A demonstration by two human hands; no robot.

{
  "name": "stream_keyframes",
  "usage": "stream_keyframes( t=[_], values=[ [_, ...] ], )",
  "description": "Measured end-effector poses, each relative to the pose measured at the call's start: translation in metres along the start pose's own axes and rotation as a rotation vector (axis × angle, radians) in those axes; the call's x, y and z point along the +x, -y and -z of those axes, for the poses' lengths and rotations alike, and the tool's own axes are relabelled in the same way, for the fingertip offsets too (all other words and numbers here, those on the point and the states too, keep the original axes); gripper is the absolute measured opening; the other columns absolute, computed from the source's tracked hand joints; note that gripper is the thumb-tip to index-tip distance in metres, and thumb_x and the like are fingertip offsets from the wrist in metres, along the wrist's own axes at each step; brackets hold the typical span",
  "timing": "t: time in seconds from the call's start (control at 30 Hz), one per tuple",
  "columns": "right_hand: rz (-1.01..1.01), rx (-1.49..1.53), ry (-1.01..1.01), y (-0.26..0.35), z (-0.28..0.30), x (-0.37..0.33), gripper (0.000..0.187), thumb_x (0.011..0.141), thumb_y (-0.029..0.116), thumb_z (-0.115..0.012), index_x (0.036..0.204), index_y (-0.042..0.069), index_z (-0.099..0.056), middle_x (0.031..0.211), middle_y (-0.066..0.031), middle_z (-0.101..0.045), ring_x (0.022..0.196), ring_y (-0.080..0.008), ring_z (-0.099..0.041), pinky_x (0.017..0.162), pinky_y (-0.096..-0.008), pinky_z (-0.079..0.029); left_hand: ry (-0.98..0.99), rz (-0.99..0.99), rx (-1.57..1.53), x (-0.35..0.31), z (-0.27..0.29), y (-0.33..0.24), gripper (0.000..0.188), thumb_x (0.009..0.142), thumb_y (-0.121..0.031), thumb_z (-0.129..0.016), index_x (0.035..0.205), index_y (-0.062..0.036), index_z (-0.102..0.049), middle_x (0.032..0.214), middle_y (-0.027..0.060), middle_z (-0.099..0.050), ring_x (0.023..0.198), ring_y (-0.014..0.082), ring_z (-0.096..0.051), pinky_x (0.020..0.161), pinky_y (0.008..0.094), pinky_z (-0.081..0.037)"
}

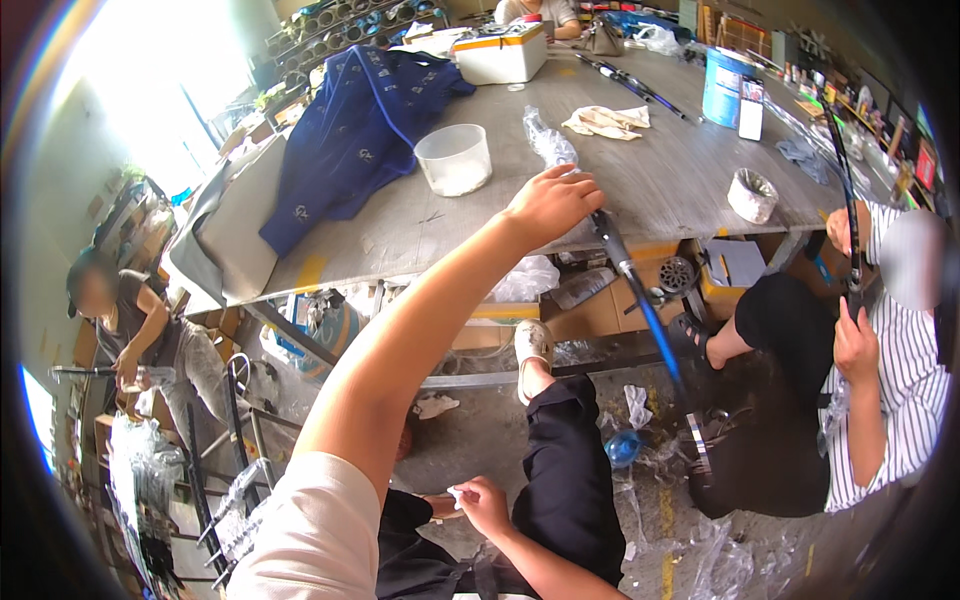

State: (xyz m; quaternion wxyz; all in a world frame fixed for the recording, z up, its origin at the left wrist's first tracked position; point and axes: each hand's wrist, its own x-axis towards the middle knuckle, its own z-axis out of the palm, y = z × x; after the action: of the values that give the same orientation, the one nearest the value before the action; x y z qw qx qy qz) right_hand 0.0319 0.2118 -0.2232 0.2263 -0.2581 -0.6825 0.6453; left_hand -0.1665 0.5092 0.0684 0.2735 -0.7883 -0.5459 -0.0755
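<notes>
My left arm reaches forward across the view. At the near table edge, my left hand (556, 207) is closed round the upper part of a black and blue pole (652, 318), which looks like a fishing rod. The pole slants down to the right, past the table edge toward the floor. Crumpled clear plastic wrap (548, 138) covers the end beyond my fingers and lies on the table. Low over my lap, my right hand (485, 507) pinches a small white piece (456, 496); its exact kind is too small to tell.
The grey table (400, 235) holds a translucent tub (454, 162), navy cloth (345, 140), tan rag (606, 122), white roll (752, 196) and blue bucket (724, 88). A co-worker (890, 400) at right holds a black rod (848, 190). Another person (140, 330) sits left. Plastic scraps litter the floor.
</notes>
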Motion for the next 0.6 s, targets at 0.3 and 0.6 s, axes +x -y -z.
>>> stream_keyframes(
  t=[0.3, 0.6],
  values=[
    [0.059, 0.001, -0.087, -0.009, -0.004, -0.006, 0.014, 0.071, 0.001, -0.062, 0.083, 0.006, -0.068, 0.071, -0.0057, -0.059, 0.063, -0.0145, -0.058, 0.058, -0.0261, -0.046, -0.433, 0.269, -0.289, 0.042, 0.128, -0.018, 0.022, 0.082, -0.006, -0.052, 0.103, -0.0018, -0.048, 0.099, 0.0181, -0.054, 0.093, 0.0374, -0.053, 0.078, 0.0445, -0.043],
    [0.077, -0.033, -0.069, -0.018, -0.003, -0.014, 0.013, 0.071, -0.005, -0.058, 0.081, 0.0, -0.065, 0.074, -0.0053, -0.059, 0.06, -0.0114, -0.058, 0.05, -0.0239, -0.047, -0.843, 0.235, -1.022, -0.028, 0.287, -0.051, 0.013, 0.088, -0.015, -0.05, 0.094, -0.0035, -0.048, 0.076, 0.0024, -0.051, 0.07, 0.0122, -0.049, 0.065, 0.0281, -0.039]
  ],
)
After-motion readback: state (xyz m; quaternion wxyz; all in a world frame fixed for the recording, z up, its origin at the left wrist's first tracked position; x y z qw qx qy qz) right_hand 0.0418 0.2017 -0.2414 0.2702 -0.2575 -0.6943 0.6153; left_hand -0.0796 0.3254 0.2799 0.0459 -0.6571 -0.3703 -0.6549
